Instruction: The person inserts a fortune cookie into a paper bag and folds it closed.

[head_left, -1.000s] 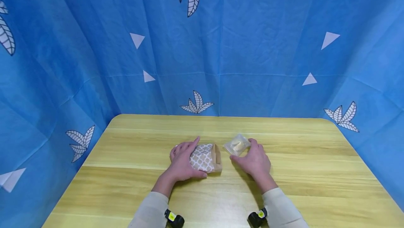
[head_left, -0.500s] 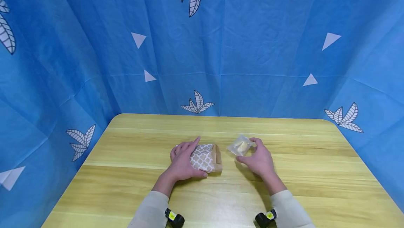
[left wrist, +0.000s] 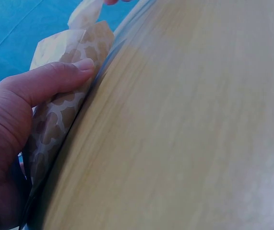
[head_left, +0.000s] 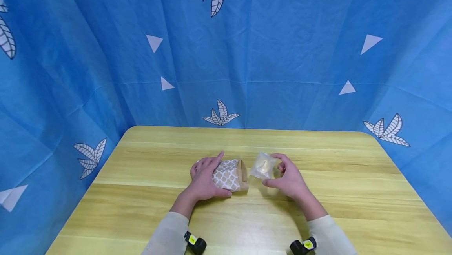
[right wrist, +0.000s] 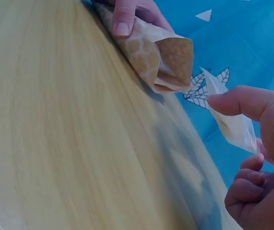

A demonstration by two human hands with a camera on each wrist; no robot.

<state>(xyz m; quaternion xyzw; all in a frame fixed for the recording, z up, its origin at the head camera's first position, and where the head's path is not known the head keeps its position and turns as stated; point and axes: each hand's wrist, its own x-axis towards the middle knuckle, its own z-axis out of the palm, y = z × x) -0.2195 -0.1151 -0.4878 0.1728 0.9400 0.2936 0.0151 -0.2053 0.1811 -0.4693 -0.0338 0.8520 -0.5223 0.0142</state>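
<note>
A brown paper bag with a white lattice print lies on its side on the table, its open mouth facing right. My left hand holds it from the left, thumb along the near side and fingers over the far side. In the right wrist view the bag's mouth gapes. Just right of that mouth, my right hand pinches a small translucent packet between thumb and fingers, raised off the table and apart from the bag. Something pale sits inside the packet; its kind is unclear.
A wooden table with rounded far corners lies under both hands. Behind and beside it hangs a blue curtain with white leaves and triangles. A small black camera is worn at each wrist.
My right hand first shifted slightly right, then brought the packet a little left and tilted it more upright beside the bag's mouth. My left hand and the bag have stayed in place.
</note>
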